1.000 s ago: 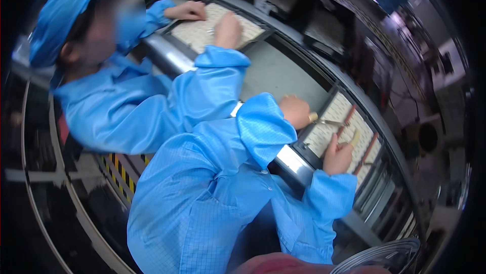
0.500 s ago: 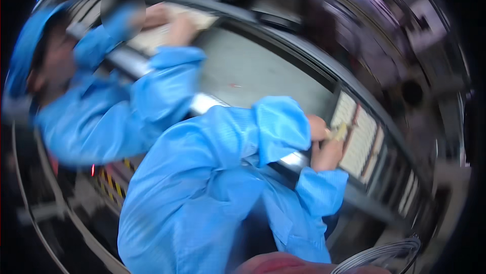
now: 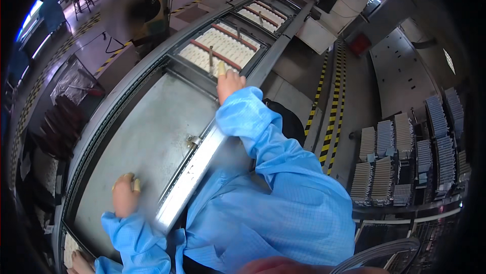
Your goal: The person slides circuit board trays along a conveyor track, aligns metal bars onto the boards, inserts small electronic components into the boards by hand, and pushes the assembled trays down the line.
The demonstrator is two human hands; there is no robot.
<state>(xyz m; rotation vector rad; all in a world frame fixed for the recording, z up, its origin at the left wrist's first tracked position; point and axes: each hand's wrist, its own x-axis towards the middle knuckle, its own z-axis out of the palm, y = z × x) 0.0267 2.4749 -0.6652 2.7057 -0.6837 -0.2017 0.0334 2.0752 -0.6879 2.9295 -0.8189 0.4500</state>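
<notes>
My left hand (image 3: 125, 195) hovers over or rests on the bare grey metal bed (image 3: 147, 127) of a conveyor line. Its fingers are slightly bent and apart, with pale yellow finger covers on the tips, and nothing is in them. Farther along, my right hand (image 3: 230, 84) reaches to the near edge of a dark frame (image 3: 200, 74) that carries a white ribbed panel (image 3: 225, 43). One yellow-covered finger stretches over that panel, beside an upright metal clip (image 3: 211, 59); the other fingers bend at the edge. Reddish-brown bars (image 3: 215, 53) cross the panel.
A second loaded frame (image 3: 260, 16) sits farther up the line, before a light machine housing (image 3: 324, 21). Another person's hand (image 3: 81, 263) lies by a white panel at lower left. Racks of stacked parts (image 3: 385, 172) stand at right; a metal rail (image 3: 187, 178) edges the conveyor nearby.
The view has swung toward the right end of the line. My hands, close together at the white panel before, are now apart. The co-worker has mostly left the view, except a hand and sleeve.
</notes>
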